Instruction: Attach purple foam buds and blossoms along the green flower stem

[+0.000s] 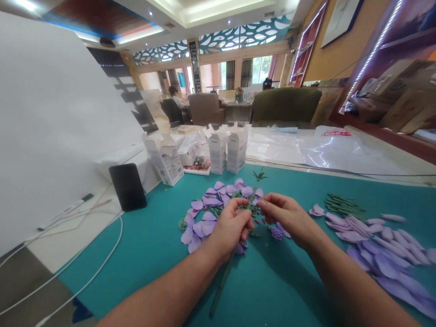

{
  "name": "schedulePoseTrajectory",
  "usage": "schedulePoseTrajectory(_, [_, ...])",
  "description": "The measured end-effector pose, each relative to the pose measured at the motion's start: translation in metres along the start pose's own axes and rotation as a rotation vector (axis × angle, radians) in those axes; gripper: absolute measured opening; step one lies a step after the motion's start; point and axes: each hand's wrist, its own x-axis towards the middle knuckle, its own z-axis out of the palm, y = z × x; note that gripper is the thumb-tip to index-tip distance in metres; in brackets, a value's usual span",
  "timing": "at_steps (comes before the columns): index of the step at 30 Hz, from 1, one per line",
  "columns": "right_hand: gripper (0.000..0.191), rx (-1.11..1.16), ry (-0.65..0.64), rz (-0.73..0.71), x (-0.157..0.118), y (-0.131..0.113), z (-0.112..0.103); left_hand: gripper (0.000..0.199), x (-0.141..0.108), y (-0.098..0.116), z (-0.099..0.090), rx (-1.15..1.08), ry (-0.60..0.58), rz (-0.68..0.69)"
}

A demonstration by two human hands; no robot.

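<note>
Slanting over the lilac petals [207, 226] and past their near edge, our slim, dull-green stem [223, 282] wears a crown of small pointed leaves [259, 175], our left hand [232, 225] curled round it, our right hand [288, 217] pinched nearly together, on what we cannot tell.

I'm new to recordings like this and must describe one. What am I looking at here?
There is no machine: a person works bare-handed, pictured by one camera worn on the head, looking forward and down. The left hand holds a long green stem; the right hand is close beside it, fingers pinched, but I can't tell whether they hold anything. On the teal mat lie scattered lilac petals, with more lilac pieces and green pieces to the right. White boxes stand near the mat's far edge.
</note>
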Motion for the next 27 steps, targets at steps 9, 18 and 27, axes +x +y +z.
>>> schedulePoseTrajectory(9, [0.045,-0.036,0.012,-0.021,0.000,0.000,0.000,0.032,-0.001,0.001,0.001,0.001,-0.019,-0.025])
schedulePoseTrajectory(18, [0.011,-0.684,0.116,-0.142,0.012,0.009,-0.040,0.030,0.007,0.009,-0.009,-0.125,0.037,-0.041])
schedulePoseTrajectory(27, [0.018,-1.409,-0.099,0.010,0.009,0.021,-0.021,0.028,0.007,0.008,-0.008,-0.127,0.039,-0.054])
